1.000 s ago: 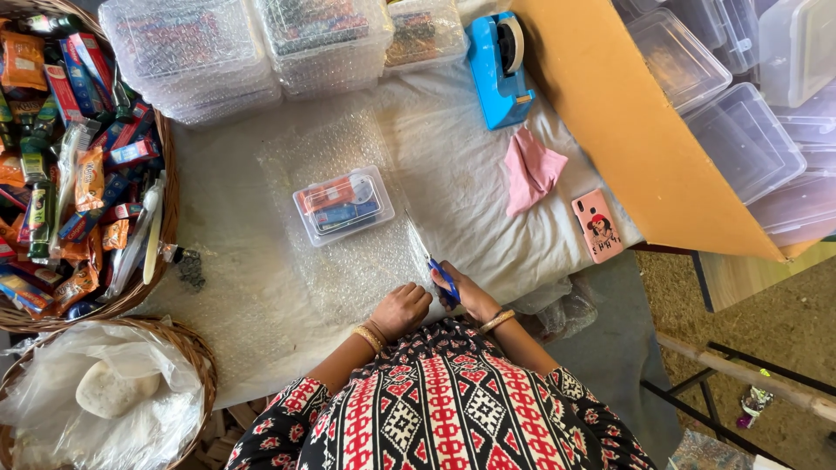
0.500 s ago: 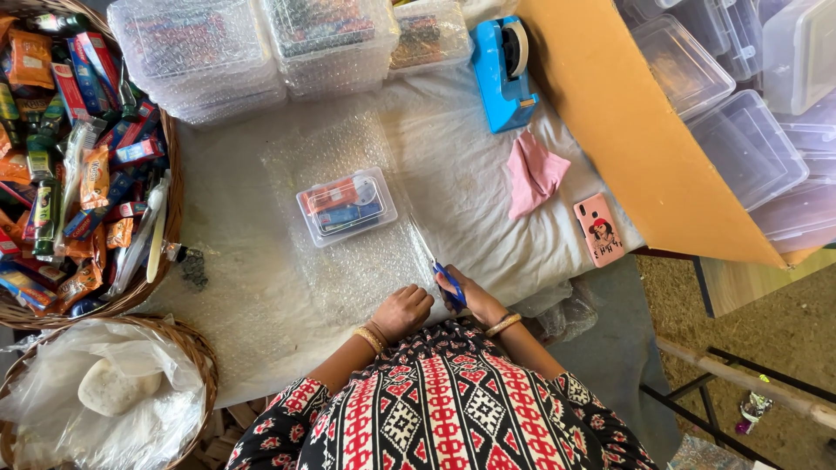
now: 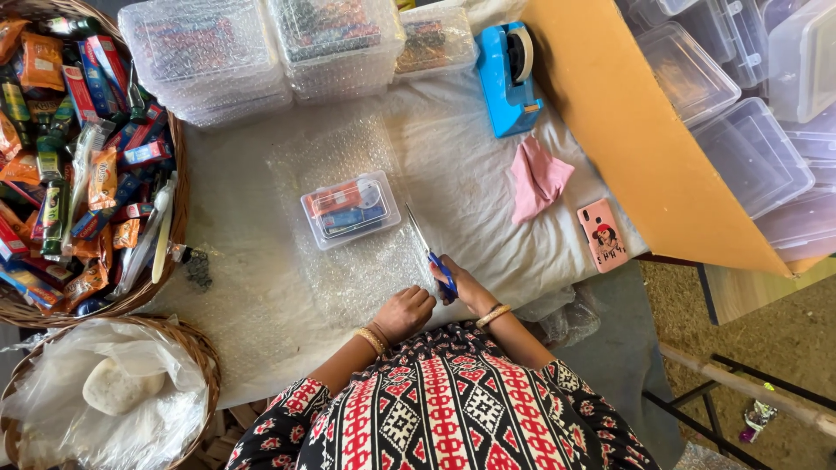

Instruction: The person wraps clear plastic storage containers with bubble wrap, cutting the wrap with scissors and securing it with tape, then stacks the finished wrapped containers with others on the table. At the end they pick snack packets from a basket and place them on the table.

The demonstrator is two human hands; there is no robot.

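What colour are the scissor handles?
Blue, on the scissors in the right hand; head view.

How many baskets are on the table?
2. One big basket full of packets sits at the far left; another basket holding a plastic bag sits below it. More may lie beyond the frame.

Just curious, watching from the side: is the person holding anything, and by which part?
The right hand holds scissors by their blue handles, blades pointing away. The left hand rests on the bubble wrap, holding nothing that shows.
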